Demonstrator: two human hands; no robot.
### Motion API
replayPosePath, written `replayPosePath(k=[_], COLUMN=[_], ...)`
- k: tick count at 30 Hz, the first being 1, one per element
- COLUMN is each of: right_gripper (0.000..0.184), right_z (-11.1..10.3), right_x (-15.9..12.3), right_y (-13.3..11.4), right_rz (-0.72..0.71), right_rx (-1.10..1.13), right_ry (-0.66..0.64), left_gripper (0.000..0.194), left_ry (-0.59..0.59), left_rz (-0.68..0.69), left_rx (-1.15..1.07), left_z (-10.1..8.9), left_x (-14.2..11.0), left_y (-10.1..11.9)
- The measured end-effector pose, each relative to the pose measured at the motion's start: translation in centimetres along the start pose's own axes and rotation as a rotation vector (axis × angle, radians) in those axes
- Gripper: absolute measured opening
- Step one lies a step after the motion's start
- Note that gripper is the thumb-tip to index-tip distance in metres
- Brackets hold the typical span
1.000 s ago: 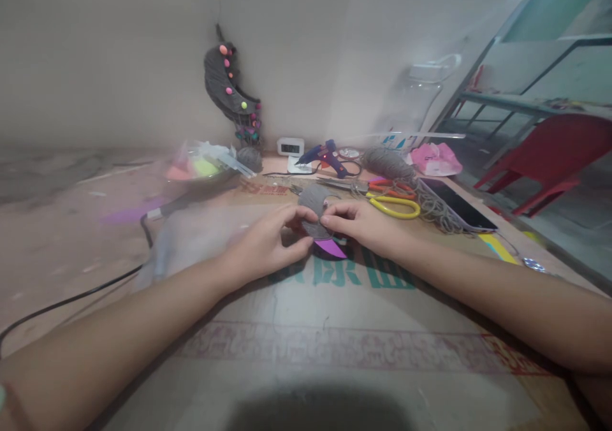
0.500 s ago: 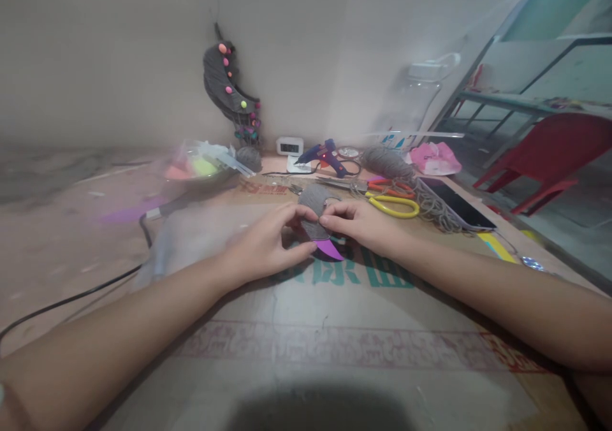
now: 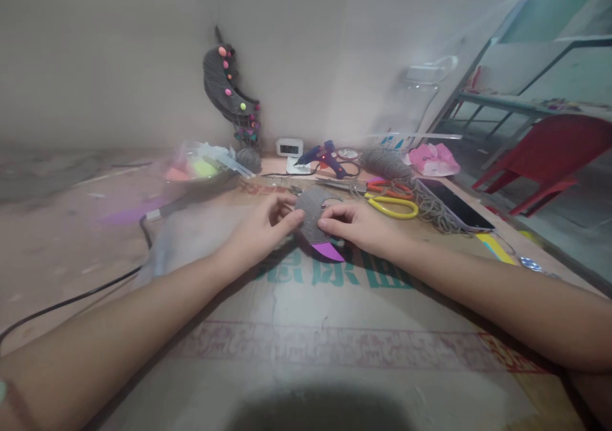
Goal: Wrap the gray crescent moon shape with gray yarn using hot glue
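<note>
A crescent [image 3: 312,213] wrapped in grey yarn stands slightly tilted between my hands, its lower tip showing bare purple. At its left edge is my left hand [image 3: 268,227], thumb against the rim and fingers curled partly out of sight behind. My right hand [image 3: 351,224] pinches at the inner curve with thumb and forefinger; whether a yarn strand is also in that pinch cannot be made out. Grey yarn [image 3: 387,162] lies behind to the right in a loose skein, trailing down beside the scissors [image 3: 393,205], which have yellow and orange handles.
A blue glue gun [image 3: 326,157] stands by a small white clock [image 3: 289,147] near the wall. To the right are a phone [image 3: 454,204] and a pink bag [image 3: 434,159]. A clear bag of coloured pieces [image 3: 198,163] sits left. A decorated grey crescent [image 3: 222,87] hangs on the wall.
My left thumb has shifted up and left from the crescent's lower part to its left edge, uncovering more of the grey wrapping. My right hand has stayed nearly still.
</note>
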State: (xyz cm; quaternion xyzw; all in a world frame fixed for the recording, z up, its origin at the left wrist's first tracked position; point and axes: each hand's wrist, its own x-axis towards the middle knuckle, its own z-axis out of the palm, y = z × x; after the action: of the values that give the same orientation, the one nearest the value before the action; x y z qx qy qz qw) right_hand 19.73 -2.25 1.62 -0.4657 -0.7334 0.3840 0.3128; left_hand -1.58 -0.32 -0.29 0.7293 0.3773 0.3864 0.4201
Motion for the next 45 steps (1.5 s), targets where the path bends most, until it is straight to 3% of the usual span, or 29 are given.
replayPosePath(k=[3, 5, 9, 11, 15, 19, 24, 29, 32, 34, 37, 41, 45], right_gripper=[0.026, 0.025, 0.026, 0.021, 0.028, 0.045, 0.013, 0.005, 0.021, 0.021, 0.013, 0.010, 0.023], right_z=[0.2, 0.0, -1.7, -2.7, -3.3, -2.7, -2.7, -3.6, -4.2, -4.5, -5.4, -6.8, -6.6], right_x=[-0.2, -0.2, 0.6, 1.3, 2.9, 4.1, 4.3, 3.1, 2.6, 2.6, 3.0, 3.5, 2.8], right_y=[-0.3, -0.4, 0.1, 0.8, 2.6, 3.8, 4.3, 3.0, 2.1, 2.0, 2.6, 3.2, 1.7], right_rz=[-0.057, -0.101, -0.196, -0.198, -0.197, -0.347, -0.313, -0.162, -0.063, -0.028, 0.000, 0.039, -0.107], right_rx=[-0.060, -0.085, -0.215, -0.345, -0.547, -0.733, -0.900, -1.020, -0.948, -0.864, -0.711, -0.289, 0.051], right_ry=[-0.014, 0.031, 0.324, 0.385, 0.238, 0.084, 0.150, 0.144, 0.127, 0.155, 0.302, 0.473, 0.328], left_gripper=[0.028, 0.025, 0.020, 0.020, 0.027, 0.031, 0.033, 0.028, 0.024, 0.023, 0.023, 0.021, 0.018], left_ry=[-0.081, -0.046, 0.093, 0.112, 0.090, 0.063, 0.035, 0.011, 0.019, 0.020, 0.025, 0.045, 0.063], left_rz=[-0.033, -0.051, -0.069, -0.070, -0.038, -0.038, -0.041, -0.096, -0.111, -0.112, -0.125, -0.147, -0.165], left_rx=[0.064, 0.015, -0.119, -0.122, -0.034, 0.007, 0.012, -0.071, -0.150, -0.175, -0.193, -0.233, -0.272], left_z=[-0.2, -0.3, -0.6, -0.7, -0.7, -0.6, -0.7, -0.6, -0.5, -0.6, -0.6, -0.6, -0.5], left_x=[0.1, 0.1, 0.3, 0.3, 0.3, 0.3, 0.2, 0.5, 0.7, 0.7, 0.8, 1.0, 1.1], left_y=[0.3, 0.4, 0.3, 0.3, 0.5, 0.5, 0.5, 0.4, 0.1, -0.1, -0.3, -0.4, -0.3])
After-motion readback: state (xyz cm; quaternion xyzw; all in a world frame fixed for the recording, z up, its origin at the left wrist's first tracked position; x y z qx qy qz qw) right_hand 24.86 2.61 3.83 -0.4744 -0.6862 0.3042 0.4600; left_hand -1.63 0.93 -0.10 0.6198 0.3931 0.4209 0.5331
